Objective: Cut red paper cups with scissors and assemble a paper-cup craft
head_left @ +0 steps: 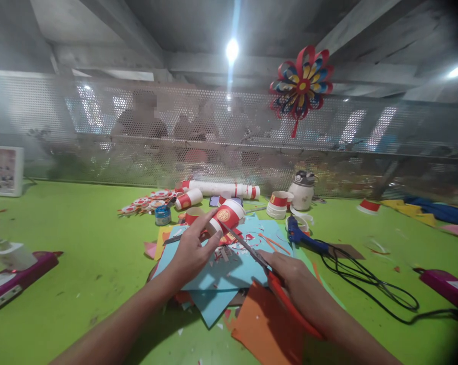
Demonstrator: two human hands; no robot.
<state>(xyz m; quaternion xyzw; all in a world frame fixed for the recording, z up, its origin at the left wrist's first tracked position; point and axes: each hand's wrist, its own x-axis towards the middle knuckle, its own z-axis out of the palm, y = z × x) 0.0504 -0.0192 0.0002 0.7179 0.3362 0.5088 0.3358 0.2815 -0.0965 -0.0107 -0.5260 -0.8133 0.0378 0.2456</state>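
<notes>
My left hand [199, 244] is closed around a red and white paper cup [232, 213], which lies tilted on its side in the air above the blue paper [210, 276]. Red-handled scissors [280, 291] are gripped in my right hand [290, 274]. Their blades point up and left, with the tips at the cup's near part; whether they cut into it I cannot tell. Small paper scraps [225, 253] and thin orange strips [270, 241] lie on the blue sheets below the cup. An orange sheet [267, 324] sticks out under my right hand.
A blue glue gun [305, 238] with a looping black cable lies at right. Behind stand cut cups [277, 204], a white bottle [303, 192] and a blue jar [162, 215]. Purple power strips [42, 263] sit at both sides. A perforated screen [214, 147] backs the green table.
</notes>
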